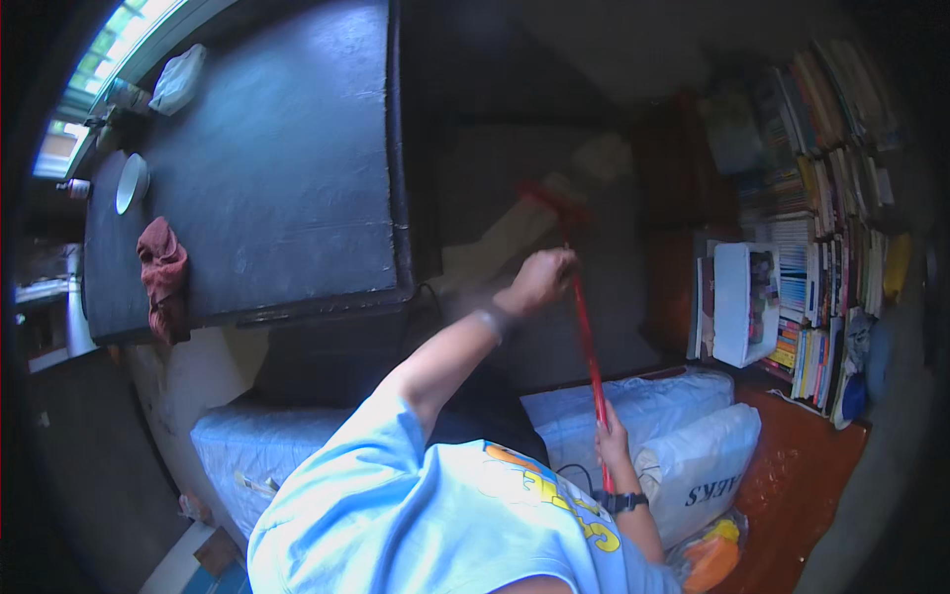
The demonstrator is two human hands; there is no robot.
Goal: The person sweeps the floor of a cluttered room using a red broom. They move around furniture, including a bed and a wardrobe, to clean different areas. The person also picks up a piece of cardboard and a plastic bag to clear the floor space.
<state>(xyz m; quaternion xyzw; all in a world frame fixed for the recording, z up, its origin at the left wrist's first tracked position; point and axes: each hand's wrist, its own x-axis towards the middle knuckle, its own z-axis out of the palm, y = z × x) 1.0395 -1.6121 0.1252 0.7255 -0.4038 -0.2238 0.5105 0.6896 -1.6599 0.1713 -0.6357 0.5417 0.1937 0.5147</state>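
Observation:
A red pole [588,341] slants across the space before me, held in both hands. My left hand [545,276] is wrapped around its far part, just short of the red crosspiece [555,202]. Lower down, close to my body, my right hand [612,439] grips the near end of the pole. The crosspiece lies over the dark floor, blurred and dim, so its exact kind cannot be told; it looks like a mop or broom head.
Left stands a dark-topped table [297,171] with a reddish cloth [162,271], a white bowl [133,184] and a white packet [178,79]. Bookshelves [824,245] and a white box [735,304] are right. Plastic-wrapped seating [631,408] and a white bag [705,468] sit beside me.

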